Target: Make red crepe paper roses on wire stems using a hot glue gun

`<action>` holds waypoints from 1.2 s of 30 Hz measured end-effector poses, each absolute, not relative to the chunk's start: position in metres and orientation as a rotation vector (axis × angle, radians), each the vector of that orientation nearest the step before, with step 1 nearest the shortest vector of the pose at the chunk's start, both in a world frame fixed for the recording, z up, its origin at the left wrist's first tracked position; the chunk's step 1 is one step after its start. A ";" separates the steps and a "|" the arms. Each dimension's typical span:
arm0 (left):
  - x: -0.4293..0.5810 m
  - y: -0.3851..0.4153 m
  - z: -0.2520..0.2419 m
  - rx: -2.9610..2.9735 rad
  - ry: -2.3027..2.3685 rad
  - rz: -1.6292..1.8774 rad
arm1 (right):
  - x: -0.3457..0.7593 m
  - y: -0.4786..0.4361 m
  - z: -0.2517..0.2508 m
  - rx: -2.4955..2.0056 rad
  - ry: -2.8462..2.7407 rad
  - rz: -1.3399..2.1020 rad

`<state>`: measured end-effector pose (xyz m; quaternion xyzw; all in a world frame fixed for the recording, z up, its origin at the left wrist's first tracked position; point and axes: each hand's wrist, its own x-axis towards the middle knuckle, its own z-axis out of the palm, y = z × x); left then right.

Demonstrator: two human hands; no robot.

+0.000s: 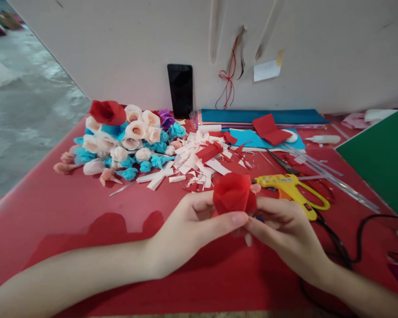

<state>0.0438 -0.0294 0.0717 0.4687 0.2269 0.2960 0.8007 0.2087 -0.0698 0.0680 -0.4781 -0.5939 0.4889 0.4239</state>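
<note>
A red crepe-paper flower (234, 193) is held upright between both my hands over the red table (53, 203). My left hand (192, 225) pinches its base, thumb stretched across the front. My right hand (285, 227) grips the base from the other side, fingers curled around it. A scalloped strip of red paper (116, 229) lies flat under my left forearm.
A heap of finished paper roses (126, 137) in white, pink, blue and red lies at back left. White and red paper scraps (199, 161) are behind the flower. A yellow glue gun (292, 187) with a black cord, scissors (285, 165), blue paper sheets (262, 117), a green board (381, 163), a black phone (180, 90).
</note>
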 end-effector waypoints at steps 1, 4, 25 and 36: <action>0.044 -0.027 0.072 1.035 0.449 0.618 | 0.210 -0.070 0.069 -1.181 -1.477 1.248; 0.043 -0.017 0.074 1.066 0.318 0.677 | 0.214 -0.068 0.073 -1.155 -1.466 1.331; 0.010 0.001 0.041 2.188 0.195 0.746 | 0.211 -0.063 0.056 -1.323 -1.797 1.657; 0.010 0.000 0.041 2.231 0.154 0.768 | 0.209 -0.062 0.058 -1.317 -1.817 1.600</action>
